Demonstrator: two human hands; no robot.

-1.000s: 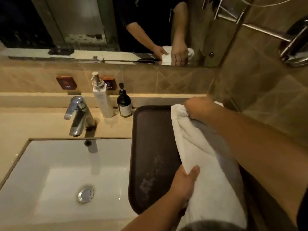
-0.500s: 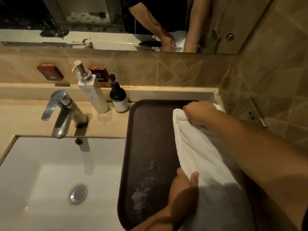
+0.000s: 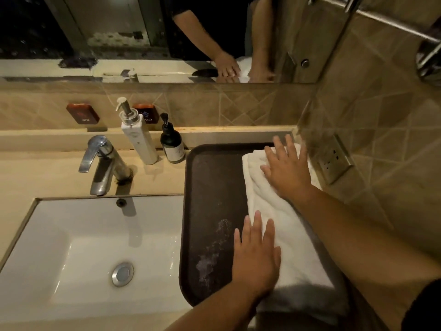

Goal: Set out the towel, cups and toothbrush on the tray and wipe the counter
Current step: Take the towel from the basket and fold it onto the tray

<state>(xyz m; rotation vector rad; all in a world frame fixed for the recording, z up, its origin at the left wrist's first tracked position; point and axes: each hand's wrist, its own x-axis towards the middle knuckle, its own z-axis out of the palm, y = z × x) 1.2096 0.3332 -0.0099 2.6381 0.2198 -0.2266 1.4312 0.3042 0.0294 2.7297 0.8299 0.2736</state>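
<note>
We judge step: towel placement. Folded white terry towel (image 3: 284, 237) lies along right side of dark oblong plastic tray (image 3: 210, 187). Left hand (image 3: 256, 256), right hand (image 3: 287, 168) flat on it, fingers spread, gripping nothing. Next: we fetch cups, toothbrush; neither in view.

Fluffy white cloth towel (image 3: 281, 225), matt dark tray (image 3: 214, 187) — scuffed, shiny metal tap (image 3: 100, 161)

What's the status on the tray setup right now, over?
Left hand and right hand both flat and open, pressing on the towel. Towel lies along right side of tray. No cups or toothbrush in view. Nothing in the way.
</note>
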